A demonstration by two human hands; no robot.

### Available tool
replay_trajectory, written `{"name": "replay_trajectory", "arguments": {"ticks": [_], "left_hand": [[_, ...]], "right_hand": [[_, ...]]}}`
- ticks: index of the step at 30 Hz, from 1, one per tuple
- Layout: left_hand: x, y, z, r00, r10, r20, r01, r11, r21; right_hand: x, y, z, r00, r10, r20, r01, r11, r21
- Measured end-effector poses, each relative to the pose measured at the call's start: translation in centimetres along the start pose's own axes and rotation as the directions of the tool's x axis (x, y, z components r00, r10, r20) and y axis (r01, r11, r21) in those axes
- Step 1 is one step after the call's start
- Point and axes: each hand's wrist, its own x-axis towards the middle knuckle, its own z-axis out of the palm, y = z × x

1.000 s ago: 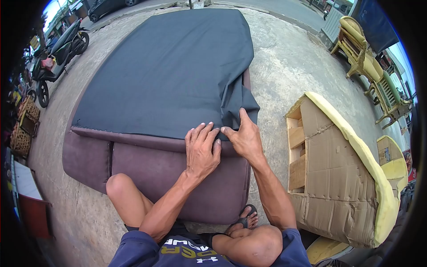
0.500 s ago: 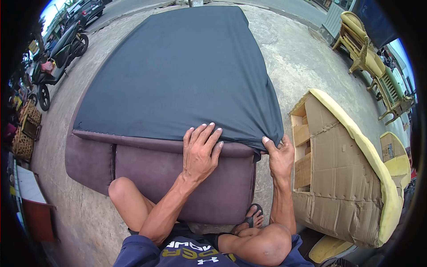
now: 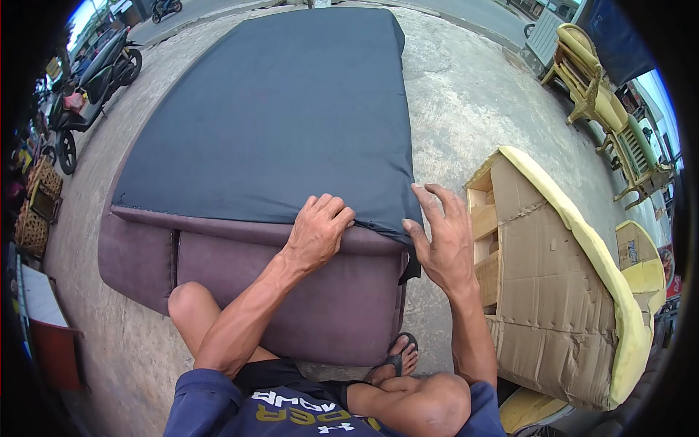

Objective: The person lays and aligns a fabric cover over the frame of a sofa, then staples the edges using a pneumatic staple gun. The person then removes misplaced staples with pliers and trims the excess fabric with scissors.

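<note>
Dark blue-black cloth [image 3: 269,116] lies over the top of a purple upholstered sofa section [image 3: 291,291], which stands in front of my knees. At the near edge of the cloth, my left hand [image 3: 314,231] has its fingers curled down, pinching the border against the purple rim. My right hand [image 3: 444,244] is beside the near right corner, thumb and fingers spread apart, its tips by the cloth's side. Small creases run along the border between the hands. A loose dark flap hangs below that corner.
To the right stands a cardboard-covered frame [image 3: 553,291] with yellow foam edging. Yellow carved chairs [image 3: 590,87] are further back. Parked at the left is a motorbike [image 3: 91,87], with wicker baskets [image 3: 40,207] nearer. Concrete floor [image 3: 466,109] surrounds the sofa section.
My right hand has let go of the cloth corner and spread its fingers. The cloth's pulled-out right side now lies closer to the sofa section. My left fingers have curled from flat.
</note>
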Motion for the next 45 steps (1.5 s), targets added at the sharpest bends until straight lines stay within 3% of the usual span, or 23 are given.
{"name": "replay_trajectory", "arguments": {"ticks": [1, 3, 4, 6, 7, 9, 13, 17, 20, 21, 24, 26, 29, 32, 37, 39, 40, 41, 42, 43, 45], "left_hand": [[-0.2, 0.1, 0.0, 1.0, 0.003, 0.014, -0.003, 1.0, -0.002], [0.1, -0.2, -0.2, 0.998, 0.055, 0.031, -0.057, 0.997, 0.05], [0.2, -0.8, -0.3, 0.998, 0.059, 0.035, -0.061, 0.996, 0.061], [0.3, -1.5, -0.6, 0.972, 0.203, 0.117, -0.216, 0.97, 0.113], [0.2, -1.7, -1.0, 0.972, 0.198, 0.127, -0.213, 0.97, 0.117], [0.6, -2.1, -1.8, 0.907, 0.368, 0.203, -0.395, 0.912, 0.112], [0.2, -2.1, -2.6, 0.853, 0.42, 0.309, -0.464, 0.882, 0.083], [0.1, -1.6, -2.4, 0.872, 0.36, 0.332, -0.385, 0.923, 0.01], [-0.7, -0.2, -2.4, 0.931, 0.163, 0.328, -0.16, 0.986, -0.035], [-0.8, 0.5, -2.5, 0.93, 0.165, 0.329, -0.163, 0.986, -0.034], [-1.8, 2.8, -1.1, 0.966, 0.029, 0.258, -0.05, 0.996, 0.073], [-2.5, 3.3, 0.1, 0.983, 0.024, 0.182, -0.046, 0.992, 0.115], [-3.0, 3.6, 1.8, 0.997, 0.046, 0.061, -0.057, 0.98, 0.192], [-2.8, 4.8, 3.3, 0.998, 0.055, -0.008, -0.054, 0.997, 0.055], [-2.7, 5.7, 3.6, 0.997, 0.016, -0.078, -0.01, 0.997, 0.071], [-2.4, 5.8, 3.6, 0.997, -0.004, -0.082, 0.008, 0.999, 0.045], [-2.4, 5.8, 3.7, 0.996, -0.007, -0.091, 0.011, 0.999, 0.043], [-2.4, 5.8, 3.8, 0.994, -0.04, -0.1, 0.046, 0.997, 0.06], [-2.6, 5.9, 3.9, 0.995, -0.028, -0.092, 0.032, 0.998, 0.046], [-2.6, 5.7, 4.0, 0.996, -0.008, -0.086, 0.012, 0.999, 0.038], [-2.9, 5.7, 4.6, 0.994, -0.023, -0.103, 0.03, 0.997, 0.072]], "right_hand": [[0.0, 0.1, 0.8, 1.0, 0.013, 0.001, -0.013, 1.0, 0.005], [0.1, 0.9, 3.4, 0.951, -0.164, 0.263, 0.11, 0.972, 0.207], [0.6, 1.6, 4.1, 0.953, -0.165, 0.253, 0.111, 0.97, 0.214], [0.9, 2.8, 4.8, 0.859, -0.314, 0.404, 0.264, 0.949, 0.174], [0.7, 3.0, 4.8, 0.86, -0.315, 0.402, 0.261, 0.947, 0.185], [0.6, 3.5, 4.5, 0.792, -0.531, 0.301, 0.526, 0.844, 0.103], [0.6, 4.1, 3.0, 0.716, -0.598, 0.359, 0.607, 0.788, 0.104], [0.1, 3.6, 2.1, 0.714, -0.579, 0.393, 0.594, 0.799, 0.098], [-0.1, 3.3, 1.7, 0.719, -0.56, 0.412, 0.587, 0.806, 0.072], [-0.2, 3.3, 1.7, 0.724, -0.546, 0.422, 0.583, 0.811, 0.05], [-0.6, 3.1, 1.8, 0.73, -0.532, 0.428, 0.589, 0.808, 0.001], [-1.2, 2.8, 1.6, 0.754, -0.512, 0.411, 0.576, 0.817, -0.04], [-2.4, 2.2, 1.8, 0.799, -0.452, 0.396, 0.517, 0.853, -0.068], [-3.8, 1.7, 2.0, 0.867, -0.367, 0.337, 0.423, 0.9, -0.108], [-5.6, 0.3, 2.1, 0.925, -0.232, 0.3, 0.262, 0.963, -0.064], [-7.2, 0.3, 1.8, 0.975, -0.035, 0.218, 0.002, 0.989, 0.148], [-9.7, 0.8, 1.8, 0.973, 0.126, 0.192, -0.158, 0.974, 0.162], [-13.4, 1.5, 1.9, 0.943, 0.284, 0.176, -0.314, 0.932, 0.18], [-17.2, 1.8, 1.6, 0.848, 0.473, 0.239, -0.508, 0.855, 0.109], [-22.4, 2.4, 1.4, 0.717, 0.639, 0.279, -0.671, 0.741, 0.025], [-30.5, 3.1, 1.4, 0.395, 0.837, 0.378, -0.834, 0.5, -0.234]]}}
